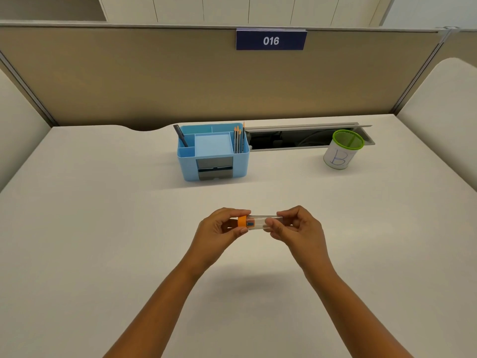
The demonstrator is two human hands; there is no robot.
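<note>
A clear plastic tube with an orange cap (258, 222) is held level above the white desk (103, 228), pinched at either end by the left hand (219, 228) and right hand (296, 226).

**Person's Arms and Hands: Visible Features**

The bare left hand (219, 229) and bare right hand (299, 228) are uncovered. The left forearm (160, 303) and right forearm (346, 298) are bare along their whole visible length, down to the frame edge. Visible fingernails are short and natural.

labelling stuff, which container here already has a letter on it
The green-rimmed cup at the far right: a blue B is written on its white side. The blue organizer and the clear orange-capped tube show none.
</note>
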